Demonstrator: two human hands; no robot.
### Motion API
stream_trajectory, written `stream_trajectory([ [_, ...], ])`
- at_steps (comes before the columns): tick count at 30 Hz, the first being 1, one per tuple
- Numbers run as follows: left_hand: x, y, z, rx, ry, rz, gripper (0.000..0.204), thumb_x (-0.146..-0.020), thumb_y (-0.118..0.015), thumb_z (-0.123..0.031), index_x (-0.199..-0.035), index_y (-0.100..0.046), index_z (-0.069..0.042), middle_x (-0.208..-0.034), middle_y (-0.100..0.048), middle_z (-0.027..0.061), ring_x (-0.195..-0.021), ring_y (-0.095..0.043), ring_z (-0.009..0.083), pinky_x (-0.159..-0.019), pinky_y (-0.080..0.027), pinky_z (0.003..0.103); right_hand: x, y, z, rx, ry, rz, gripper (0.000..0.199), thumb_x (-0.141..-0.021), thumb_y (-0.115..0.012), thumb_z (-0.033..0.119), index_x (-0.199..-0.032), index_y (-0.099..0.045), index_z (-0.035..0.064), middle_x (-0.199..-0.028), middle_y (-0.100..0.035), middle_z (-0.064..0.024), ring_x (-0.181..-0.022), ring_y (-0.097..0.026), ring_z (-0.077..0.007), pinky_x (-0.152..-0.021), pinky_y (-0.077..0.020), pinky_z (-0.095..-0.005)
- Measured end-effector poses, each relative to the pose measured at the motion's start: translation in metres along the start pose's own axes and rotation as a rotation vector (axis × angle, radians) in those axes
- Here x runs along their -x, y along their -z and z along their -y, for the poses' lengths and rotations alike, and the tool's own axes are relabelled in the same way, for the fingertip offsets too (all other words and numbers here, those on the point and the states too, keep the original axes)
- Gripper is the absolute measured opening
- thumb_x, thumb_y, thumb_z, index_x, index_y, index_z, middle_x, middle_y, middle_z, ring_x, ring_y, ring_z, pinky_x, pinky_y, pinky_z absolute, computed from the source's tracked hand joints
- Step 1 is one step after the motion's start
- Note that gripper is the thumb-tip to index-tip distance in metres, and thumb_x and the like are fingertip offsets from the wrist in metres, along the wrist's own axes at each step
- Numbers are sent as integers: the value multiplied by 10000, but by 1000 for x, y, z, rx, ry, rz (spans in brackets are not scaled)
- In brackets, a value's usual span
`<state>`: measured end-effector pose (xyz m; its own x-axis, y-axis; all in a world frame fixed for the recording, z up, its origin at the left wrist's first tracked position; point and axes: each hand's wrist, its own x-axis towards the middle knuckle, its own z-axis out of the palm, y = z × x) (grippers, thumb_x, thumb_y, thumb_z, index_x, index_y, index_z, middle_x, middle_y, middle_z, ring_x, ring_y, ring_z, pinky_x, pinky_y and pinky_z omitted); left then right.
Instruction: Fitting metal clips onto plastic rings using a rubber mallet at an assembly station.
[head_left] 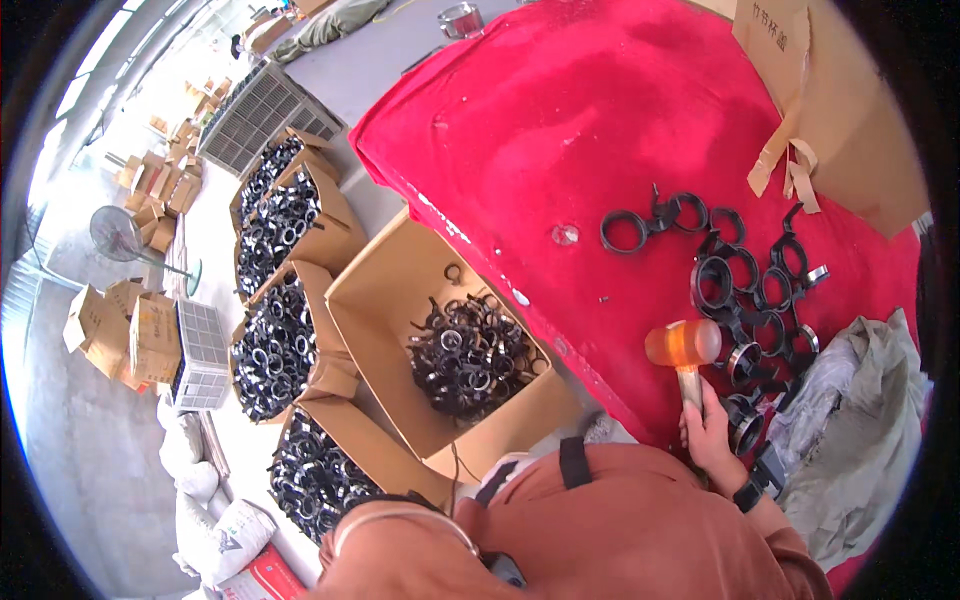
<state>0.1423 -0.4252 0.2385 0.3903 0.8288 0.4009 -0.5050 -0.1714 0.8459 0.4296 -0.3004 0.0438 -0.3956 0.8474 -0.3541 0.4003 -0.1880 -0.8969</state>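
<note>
Right hand (712,432), low and right of centre, clamped round the handle of a mallet (684,347) with an orange translucent head, head raised just above the hand. Dark wrist strap (748,494) below that hand, rust-coloured sleeve (640,520) filling the lower middle of the frame. Left hand out of sight, so no telling its state.

Just right of the mallet, a scatter of black ring-shaped metal parts (745,285) lying on the red cloth of the tabletop (560,130), some linked in pairs, a few with silvery rims. Small clear round piece (565,235) alone on the cloth, centre of frame.

At the right edge, crumpled grey plastic wrapping (860,420); contents under it hard to make out. At upper right, a brown carton (840,110) with torn tape, cut off by the rim.

Left of the tabletop, an open cardboard box (390,290) with a heap of the same dark ring parts (468,355) in it. Further left, a row of more open boxes (280,300), all packed with dark rings. At far left, on the floor, closed cartons (135,335), a standing fan (117,235) and a white grille panel (268,115), blurred and bent by the lens.
</note>
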Motion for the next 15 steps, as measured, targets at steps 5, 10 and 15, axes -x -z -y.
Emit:
stream_trajectory([
  [5, -14, -5, -8, -4, -45, 24, 181, -848, -607, -127, -910, -590, 42, -881, -609, 110, -800, -590, 169, -728, -487, 293, 0, 2, 2, -66, 8, 8, 465, -924, -477, 128, -1366, -358, 50, -670, -495, 18, -529, -466, -58, -489, -409, -218],
  [10, -34, 5, -18, 28, -95, 97, 176, -847, -614, -121, -909, -588, 42, -877, -609, 106, -793, -589, 163, -720, -488, 288, -10, 0, -7, -28, 8, 3, 460, -923, -487, 135, -1359, -369, 47, -710, -525, 3, -540, -484, -69, -498, -421, -232],
  [15, -71, 4, -33, 22, -159, 71, 172, -846, -620, -115, -908, -587, 42, -873, -610, 101, -787, -588, 156, -713, -488, 282, -5, 4, -13, -50, 72, -9, 440, -915, -497, 132, -1332, -402, 29, -750, -555, -34, -597, -516, -82, -556, -443, -243],
])
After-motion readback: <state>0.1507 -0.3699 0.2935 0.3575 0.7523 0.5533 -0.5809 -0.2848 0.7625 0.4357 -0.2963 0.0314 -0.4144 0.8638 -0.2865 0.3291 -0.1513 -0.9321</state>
